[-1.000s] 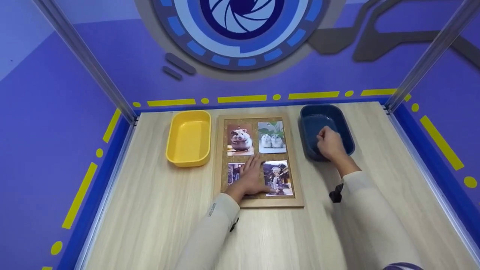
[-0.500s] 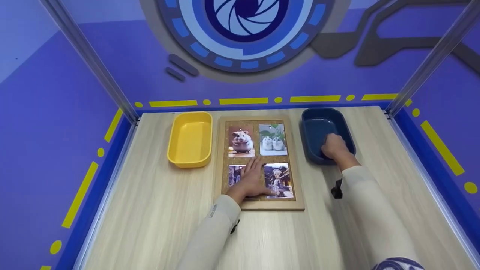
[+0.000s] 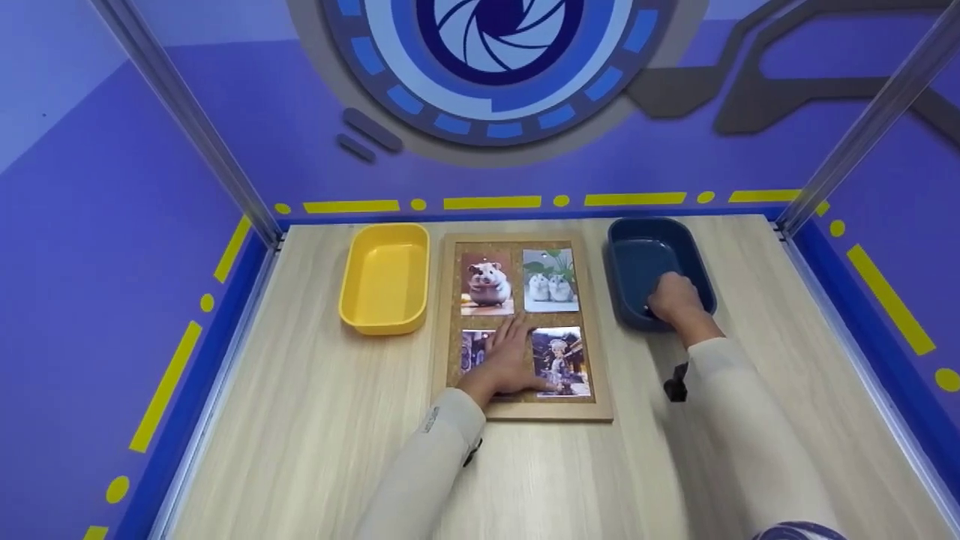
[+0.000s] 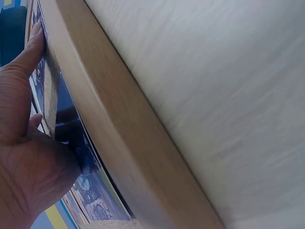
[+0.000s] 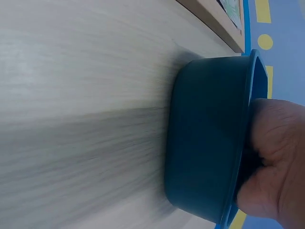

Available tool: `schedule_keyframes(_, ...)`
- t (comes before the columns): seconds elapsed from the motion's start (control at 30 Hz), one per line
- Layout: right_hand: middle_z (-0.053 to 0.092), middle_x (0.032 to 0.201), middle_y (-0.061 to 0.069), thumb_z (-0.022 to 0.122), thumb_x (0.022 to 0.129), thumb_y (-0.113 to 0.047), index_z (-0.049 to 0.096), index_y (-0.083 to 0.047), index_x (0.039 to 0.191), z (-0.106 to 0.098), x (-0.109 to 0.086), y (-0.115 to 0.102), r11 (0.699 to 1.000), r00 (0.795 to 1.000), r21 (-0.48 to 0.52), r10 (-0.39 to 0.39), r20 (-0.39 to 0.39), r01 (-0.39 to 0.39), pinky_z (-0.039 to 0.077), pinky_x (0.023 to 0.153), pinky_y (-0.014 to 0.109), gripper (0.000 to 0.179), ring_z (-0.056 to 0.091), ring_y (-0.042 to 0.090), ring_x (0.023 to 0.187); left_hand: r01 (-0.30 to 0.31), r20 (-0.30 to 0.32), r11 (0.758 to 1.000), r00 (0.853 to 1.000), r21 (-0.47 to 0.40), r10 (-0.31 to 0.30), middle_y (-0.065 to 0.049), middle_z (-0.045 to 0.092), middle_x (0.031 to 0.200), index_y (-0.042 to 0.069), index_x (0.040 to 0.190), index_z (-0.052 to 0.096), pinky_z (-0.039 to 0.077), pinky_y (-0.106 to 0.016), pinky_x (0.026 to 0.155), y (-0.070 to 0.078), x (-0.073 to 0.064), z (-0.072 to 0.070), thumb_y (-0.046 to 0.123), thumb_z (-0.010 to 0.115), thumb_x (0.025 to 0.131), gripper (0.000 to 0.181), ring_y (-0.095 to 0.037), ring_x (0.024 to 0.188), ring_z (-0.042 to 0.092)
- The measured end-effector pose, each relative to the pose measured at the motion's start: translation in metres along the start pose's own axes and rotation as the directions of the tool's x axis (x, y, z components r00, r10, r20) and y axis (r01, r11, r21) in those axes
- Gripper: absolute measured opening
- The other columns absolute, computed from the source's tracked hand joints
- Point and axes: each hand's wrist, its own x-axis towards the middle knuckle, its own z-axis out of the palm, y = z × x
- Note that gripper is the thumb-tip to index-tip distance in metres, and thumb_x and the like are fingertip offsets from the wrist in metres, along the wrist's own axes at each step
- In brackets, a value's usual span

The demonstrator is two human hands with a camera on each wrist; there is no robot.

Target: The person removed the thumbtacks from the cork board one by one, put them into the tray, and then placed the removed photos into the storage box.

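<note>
My left hand [image 3: 504,365] rests with spread, straight fingers on a wood-framed cork board [image 3: 523,411]. It covers much of the lower left photo [image 3: 474,346], and its thumb lies over the lower right photo [image 3: 561,360] of a figure in a pale headdress. Above them are a photo of one hamster [image 3: 487,283] and a photo of two hamsters with leaves [image 3: 550,280]. My right hand [image 3: 677,301] reaches down into the dark blue bin [image 3: 646,251] at its near end, fingers curled. In the right wrist view the bin wall hides its fingertips; I cannot tell what they hold.
A yellow bin [image 3: 384,281] stands left of the board. Behind the wooden table [image 3: 315,435] rises a blue-purple printed wall [image 3: 495,176]; side panels with metal posts [image 3: 862,127] close in both sides.
My right hand has moved down and slightly right, from above the blue bin to deeper inside it. The left hand stays on the board. The head view has shifted slightly.
</note>
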Motion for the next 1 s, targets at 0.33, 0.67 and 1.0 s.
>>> schedule_keyframes(0.33,0.073,0.105,0.026,0.054,0.107,-0.016,0.067,0.004,0.112,0.005,-0.022,-0.009,0.977,0.964,0.194,-0.038,-0.265,0.092,0.058,0.082,0.055,0.024,0.071,0.042,0.094,0.001,0.017,1.000,1.000,0.002,-0.001,-0.010,0.006,0.183,0.015,0.168,0.026,0.003,-0.063,0.137,0.002,0.005,0.003,0.048,0.096,0.075,0.121,-0.032,0.171,0.001)
schedule_keyframes(0.67,0.072,0.095,0.023,0.066,0.103,-0.009,0.070,0.005,0.103,0.001,-0.049,-0.047,0.902,0.829,0.235,-0.196,-0.525,0.362,0.052,0.079,0.048,0.014,0.066,0.036,0.086,0.016,-0.001,1.000,1.000,0.013,-0.016,-0.007,0.004,0.183,0.017,0.171,0.020,0.001,-0.062,0.137,-0.001,-0.001,-0.002,0.056,0.095,0.072,0.129,-0.032,0.171,-0.001)
schedule_keyframes(1.0,0.072,0.090,0.016,0.071,0.099,-0.004,0.070,0.002,0.101,0.020,-0.090,-0.064,0.856,0.778,0.201,-0.304,-0.549,0.476,0.052,0.072,0.034,0.007,0.066,0.025,0.080,-0.001,-0.009,1.000,1.000,0.007,0.001,-0.010,0.007,0.183,0.016,0.168,0.026,0.003,-0.064,0.137,0.002,0.000,-0.001,0.051,0.096,0.073,0.123,-0.033,0.171,0.002)
